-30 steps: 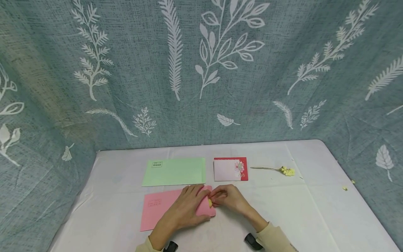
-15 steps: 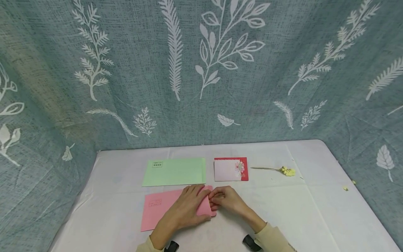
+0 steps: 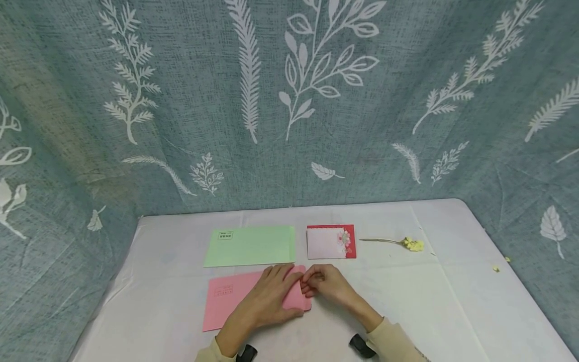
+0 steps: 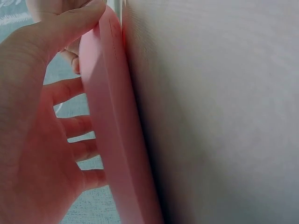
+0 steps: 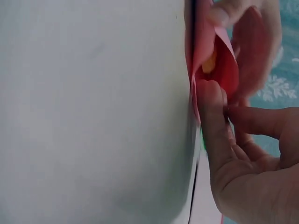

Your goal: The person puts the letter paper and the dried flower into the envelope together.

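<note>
A pink envelope [image 3: 226, 296] lies on the white table. My left hand [image 3: 269, 297] lies across its right part and squeezes it between thumb and spread fingers, so its mouth bows apart, as the right wrist view shows. Deep in that mouth a yellow bit [image 5: 210, 63], like a flower head, is partly visible. My right hand [image 3: 330, 286] is at the mouth with curled fingers. Its fingertips [image 5: 209, 88] reach just inside, with the thumb close against them. Whether they pinch a stem, the paper or nothing is hidden.
Beyond the pink envelope lies a green envelope [image 3: 251, 249]. A red-bordered white card [image 3: 325, 244] with printed flowers is right of it. Farther right lies a stemmed yellow flower [image 3: 412, 244]. Small yellow crumbs [image 3: 496, 269] dot the right edge. A patterned curtain [image 3: 271, 176] hangs behind.
The yellow flower bit, visible at the envelope's mouth a second ago, has gone inside and out of the head view. My right hand has shifted slightly; my left hand stays on the envelope.
</note>
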### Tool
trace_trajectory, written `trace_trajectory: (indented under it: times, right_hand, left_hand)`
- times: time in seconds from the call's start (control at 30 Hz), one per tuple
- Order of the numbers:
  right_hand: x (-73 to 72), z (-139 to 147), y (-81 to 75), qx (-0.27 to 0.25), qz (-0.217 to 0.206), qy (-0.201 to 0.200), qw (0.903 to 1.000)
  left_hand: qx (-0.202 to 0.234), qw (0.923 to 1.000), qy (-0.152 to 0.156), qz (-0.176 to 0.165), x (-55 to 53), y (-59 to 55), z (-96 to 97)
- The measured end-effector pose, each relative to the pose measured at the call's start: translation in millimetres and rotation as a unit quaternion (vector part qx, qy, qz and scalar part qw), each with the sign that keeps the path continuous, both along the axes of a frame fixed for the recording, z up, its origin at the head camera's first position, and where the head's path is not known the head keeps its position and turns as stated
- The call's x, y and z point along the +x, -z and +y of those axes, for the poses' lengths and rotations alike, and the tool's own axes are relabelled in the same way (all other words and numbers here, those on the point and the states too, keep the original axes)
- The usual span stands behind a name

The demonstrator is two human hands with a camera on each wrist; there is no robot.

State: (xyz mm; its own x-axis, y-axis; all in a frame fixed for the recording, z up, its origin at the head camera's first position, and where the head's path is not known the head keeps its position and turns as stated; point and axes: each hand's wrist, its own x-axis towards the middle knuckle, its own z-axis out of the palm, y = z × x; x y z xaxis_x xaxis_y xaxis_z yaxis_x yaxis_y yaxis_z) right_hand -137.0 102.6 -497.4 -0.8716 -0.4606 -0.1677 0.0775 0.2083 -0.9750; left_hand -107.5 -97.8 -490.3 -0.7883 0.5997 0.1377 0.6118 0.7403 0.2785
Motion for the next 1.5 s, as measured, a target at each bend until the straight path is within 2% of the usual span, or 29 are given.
trace_trajectory:
  times: [0.2,0.43,0.63,0.77,0.9,1.03,1.2,1.33,1.5]
  right_hand:
    - [-9.7,11,-4.8,0.003,0.014,0.008,0.9999]
    - [-24.0,16,-7.6,0.004,0.029,0.037,0.9989]
    - [-37.3,13,-13.0,-0.008,0.037,0.057,0.9977]
    - [-42.6,11,-19.1,-0.015,0.013,0.058,0.9981]
    - [-44.9,9,-22.6,-0.014,-0.016,0.054,0.9983]
    - [-49.6,7,-24.3,-0.038,-0.040,0.043,0.9975]
    - [-59.7,5,-25.6,-0.065,-0.066,0.028,0.9953]
    - [-65.4,2,-22.0,-0.061,-0.075,0.024,0.9951]
    - [-69.2,-8,-14.4,-0.058,-0.074,0.008,0.9955]
  left_hand:
    - [-0.014,0.9989,-0.007,-0.043,-1.1,-1.4,0.1]
    - [-0.027,0.9989,0.002,-0.038,-6.6,-4.8,-0.7]
    - [0.003,0.9994,-0.011,-0.032,-14.3,-14.4,-5.1]
    - [0.022,0.9991,-0.032,-0.020,-24.1,-21.0,-12.1]
    - [0.023,0.9984,-0.046,-0.022,-35.3,-27.5,-19.3]
    - [0.032,0.9963,-0.054,-0.059,-50.4,-29.0,-25.2]
    - [0.051,0.9923,-0.062,-0.094,-71.1,-20.4,-32.6]
    - [0.043,0.9915,-0.057,-0.109,-80.0,-17.6,-36.2]
    - [0.026,0.9872,-0.045,-0.151,-88.4,-16.6,-37.6]
